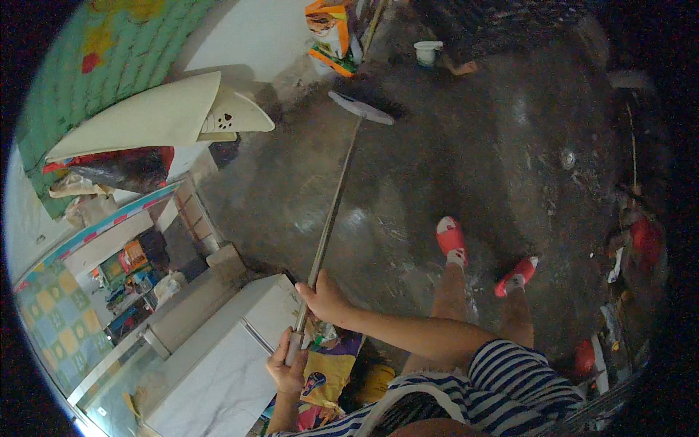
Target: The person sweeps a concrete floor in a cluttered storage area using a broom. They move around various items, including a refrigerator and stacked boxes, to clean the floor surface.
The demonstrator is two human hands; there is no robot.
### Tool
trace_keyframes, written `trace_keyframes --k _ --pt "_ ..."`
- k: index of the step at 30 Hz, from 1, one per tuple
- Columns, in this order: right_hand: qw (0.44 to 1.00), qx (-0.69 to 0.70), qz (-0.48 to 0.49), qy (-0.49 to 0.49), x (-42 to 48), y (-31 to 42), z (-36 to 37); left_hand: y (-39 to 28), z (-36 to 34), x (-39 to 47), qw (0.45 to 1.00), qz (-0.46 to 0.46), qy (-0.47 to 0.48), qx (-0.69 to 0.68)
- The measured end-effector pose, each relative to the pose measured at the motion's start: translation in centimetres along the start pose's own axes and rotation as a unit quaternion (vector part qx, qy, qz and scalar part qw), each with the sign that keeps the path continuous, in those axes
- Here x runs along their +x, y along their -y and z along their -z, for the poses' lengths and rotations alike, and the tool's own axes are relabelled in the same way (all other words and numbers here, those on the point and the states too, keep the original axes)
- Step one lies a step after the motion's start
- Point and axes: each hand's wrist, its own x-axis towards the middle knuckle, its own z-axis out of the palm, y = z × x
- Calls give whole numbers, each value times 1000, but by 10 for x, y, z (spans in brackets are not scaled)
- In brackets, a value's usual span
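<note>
A long-handled floor tool, maybe a mop or squeegee, has a metal pole point(336, 207) slanting up and away. Its flat, pale head point(360, 107) lies at the floor near the far wall. My left hand point(286, 365) is wrapped around the light grip at the near end. Higher up the pole, my right hand point(326, 300) closes on the bare metal. Beside my left hand stands a white marbled counter or box point(218, 360). Below the hands is a yellow and purple printed bag point(327, 377), partly hidden by my left arm.
A rolled cream mat point(147, 117) leans out from the left wall. An orange and white bag point(330, 35) and a small white tub point(427, 53) stand at the far end. My feet wear red slippers point(451, 235). Clutter, including a red object point(647, 240), lines the dim right side.
</note>
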Motion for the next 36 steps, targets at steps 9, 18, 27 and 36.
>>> trace_keyframes --k 9,18,27,36 --pt "990 -120 56 -55 -15 -32 14 -16 -32 -28 996 68 -6 -50" --pt "896 -214 262 -288 -48 -115 32 45 -20 -65 983 124 38 -128" --pt "957 138 215 -135 -174 -142 203 -1 -97 -98 958 156 207 -127" --pt "806 -27 -3 -591 -283 -305 579 -29 -227 -156 971 106 204 63"
